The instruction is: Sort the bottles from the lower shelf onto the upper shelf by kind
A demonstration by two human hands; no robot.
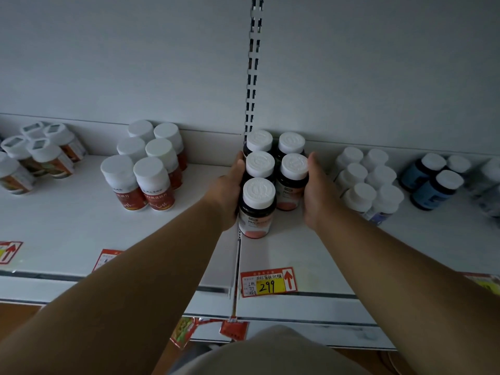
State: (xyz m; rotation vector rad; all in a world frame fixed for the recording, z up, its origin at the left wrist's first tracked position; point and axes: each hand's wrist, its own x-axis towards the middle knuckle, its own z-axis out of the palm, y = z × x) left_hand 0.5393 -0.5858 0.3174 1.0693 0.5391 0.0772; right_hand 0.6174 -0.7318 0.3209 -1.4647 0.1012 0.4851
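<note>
Several dark bottles with pink labels and white caps [257,209] stand in two short rows at the middle of the upper shelf [284,253]. My left hand [227,190] presses against the left side of this group, fingers reaching back along it. My right hand [319,190] lies against the right side, palm on the front right bottle [293,182]. Both hands clasp the group between them. The lower shelf's bottles are hidden below my arms.
More groups stand on the same shelf: red-label bottles [151,182] to the left, orange-label ones [40,155] far left, white bottles [365,182] and blue bottles [433,185] to the right. A price tag [267,284] marks the front edge. A slotted upright [253,63] runs up the back wall.
</note>
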